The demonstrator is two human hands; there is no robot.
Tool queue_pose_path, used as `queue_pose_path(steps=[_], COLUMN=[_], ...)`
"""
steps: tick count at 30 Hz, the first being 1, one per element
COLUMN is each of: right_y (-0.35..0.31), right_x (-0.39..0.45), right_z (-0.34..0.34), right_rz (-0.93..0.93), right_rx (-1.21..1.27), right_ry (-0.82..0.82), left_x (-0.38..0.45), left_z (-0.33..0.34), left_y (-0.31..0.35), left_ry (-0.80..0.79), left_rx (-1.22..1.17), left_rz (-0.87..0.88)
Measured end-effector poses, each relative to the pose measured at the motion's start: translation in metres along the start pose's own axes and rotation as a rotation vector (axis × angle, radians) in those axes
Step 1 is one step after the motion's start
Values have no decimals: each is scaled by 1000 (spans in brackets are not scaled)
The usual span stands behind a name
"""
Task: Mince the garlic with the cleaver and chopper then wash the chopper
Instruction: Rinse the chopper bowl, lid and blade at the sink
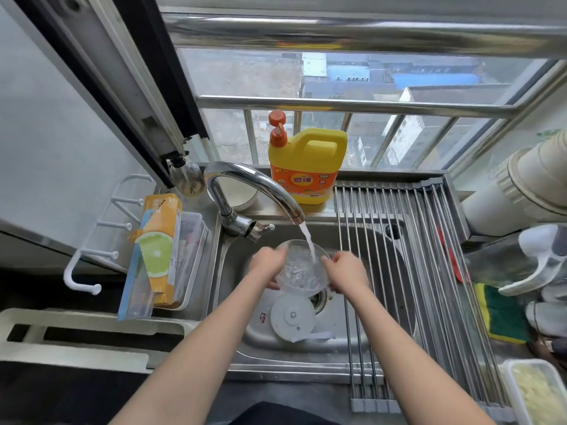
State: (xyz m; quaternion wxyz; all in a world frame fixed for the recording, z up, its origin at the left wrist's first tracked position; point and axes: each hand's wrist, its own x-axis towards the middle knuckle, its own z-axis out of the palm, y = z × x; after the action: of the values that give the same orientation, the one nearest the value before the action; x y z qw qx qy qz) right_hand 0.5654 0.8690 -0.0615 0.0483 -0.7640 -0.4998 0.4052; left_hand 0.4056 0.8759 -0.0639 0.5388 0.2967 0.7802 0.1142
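Observation:
Over the steel sink (362, 240) I hold the chopper's clear bowl (302, 273) under the running tap (260, 185). My left hand (267, 263) grips its left rim and my right hand (346, 271) grips its right rim. Water streams into the bowl and fills it with bubbles. The chopper's white lid (291, 317) lies on the sink floor just below the bowl, beside the drain. A clear tub of minced garlic (540, 394) stands at the bottom right. No cleaver is in view.
A yellow dish soap jug (306, 167) stands on the ledge behind the sink. A roll-up metal drying rack (414, 271) covers the sink's right side. A green and yellow sponge (503, 314) lies right of it. An orange box in a clear tray (159, 250) sits left.

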Motion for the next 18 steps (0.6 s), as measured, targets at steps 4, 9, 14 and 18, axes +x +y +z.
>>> queue_pose_path(steps=[4,9,14,18], right_y=[7,14,-12,-24], right_x=[-12,-18,-20,-15], right_z=[14,22,3,0], right_rz=[230,-51,-310,-343], right_rx=[304,263,-80,-234], right_ry=[-281,82,241,280], left_x=[-3,7,9,8], left_z=[3,4,3,-1], left_y=[24,10,-24,-25], left_ry=[111,31,-57,10], left_rx=[430,5,-298,-341], left_rz=[236,203,-112,-162])
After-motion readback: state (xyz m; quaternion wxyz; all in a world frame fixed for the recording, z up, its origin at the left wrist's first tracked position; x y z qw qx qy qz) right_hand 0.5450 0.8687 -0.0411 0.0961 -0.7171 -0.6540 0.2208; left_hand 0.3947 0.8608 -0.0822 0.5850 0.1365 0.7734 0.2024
